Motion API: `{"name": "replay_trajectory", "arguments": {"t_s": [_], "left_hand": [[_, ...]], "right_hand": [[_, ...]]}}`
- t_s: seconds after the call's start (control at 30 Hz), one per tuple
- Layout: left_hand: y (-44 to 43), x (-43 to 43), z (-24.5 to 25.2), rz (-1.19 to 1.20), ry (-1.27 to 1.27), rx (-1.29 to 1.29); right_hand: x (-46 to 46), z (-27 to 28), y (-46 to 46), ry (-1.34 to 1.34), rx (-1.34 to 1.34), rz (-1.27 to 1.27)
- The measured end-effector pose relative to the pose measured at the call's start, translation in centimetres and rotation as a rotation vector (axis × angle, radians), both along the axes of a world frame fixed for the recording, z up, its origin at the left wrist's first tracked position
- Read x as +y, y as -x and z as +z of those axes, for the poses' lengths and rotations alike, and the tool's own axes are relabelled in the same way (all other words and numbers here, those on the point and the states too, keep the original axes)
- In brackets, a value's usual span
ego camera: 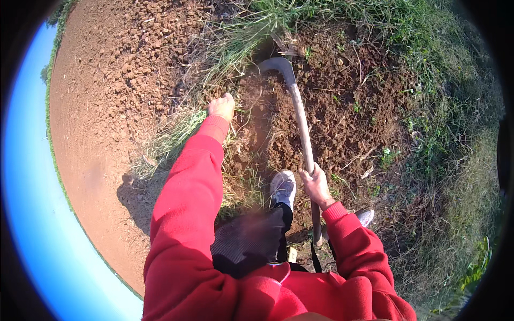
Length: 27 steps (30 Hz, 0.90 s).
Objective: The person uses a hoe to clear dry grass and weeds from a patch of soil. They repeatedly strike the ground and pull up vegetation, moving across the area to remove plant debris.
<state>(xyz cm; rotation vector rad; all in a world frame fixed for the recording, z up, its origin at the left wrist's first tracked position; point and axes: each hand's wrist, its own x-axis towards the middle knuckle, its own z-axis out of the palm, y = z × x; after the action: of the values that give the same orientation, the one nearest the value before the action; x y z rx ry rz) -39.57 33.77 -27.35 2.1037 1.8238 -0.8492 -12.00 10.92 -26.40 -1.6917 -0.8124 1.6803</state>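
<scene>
My right hand (pixel 315 182) grips the lower part of a long wooden handle (pixel 302 124). At the handle's far end is a curved metal sickle blade (pixel 279 65), its tip pointing left at the edge of the grass. Out ahead and to the left, my left hand (pixel 223 107) is closed on a bunch of long grass (pixel 192 122), whose stalks trail out towards me on its left. The fingers are partly hidden behind the back of the hand. Standing grass (pixel 245 44) rises beyond it, close to the blade's tip.
Loose dark soil (pixel 341 108) lies right of the handle. Further left stretches a ploughed field (pixel 96 120). Thick grass and weeds (pixel 441 100) grow along the right. My shoe (pixel 283 186) is planted just left of the handle, with a dark cloth (pixel 249 240) hanging nearer me.
</scene>
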Motion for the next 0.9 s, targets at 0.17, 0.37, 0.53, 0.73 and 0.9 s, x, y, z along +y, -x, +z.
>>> {"name": "replay_trajectory", "arguments": {"t_s": [0.17, 0.37, 0.53, 0.73, 0.9], "left_hand": [[-0.2, 0.1, -0.1, 0.030, 0.018, 0.084], [0.2, -0.6, 0.8, -0.024, 0.043, 0.050], [1.4, -1.8, 0.4, 0.063, 0.080, -0.008], [1.6, -0.9, -0.2, 0.134, 0.072, -0.050], [1.2, -2.9, 1.5, 0.080, 0.010, -0.102]], "right_hand": [[5.6, -2.4, 4.8, -0.062, -0.293, 0.271], [4.0, -0.4, 4.8, -0.057, -0.311, 0.263], [3.9, 2.0, 3.5, 0.001, -0.251, 0.290], [5.4, 0.4, 5.0, 0.025, -0.315, 0.246], [0.7, 2.0, 3.5, 0.124, -0.294, 0.284]]}}
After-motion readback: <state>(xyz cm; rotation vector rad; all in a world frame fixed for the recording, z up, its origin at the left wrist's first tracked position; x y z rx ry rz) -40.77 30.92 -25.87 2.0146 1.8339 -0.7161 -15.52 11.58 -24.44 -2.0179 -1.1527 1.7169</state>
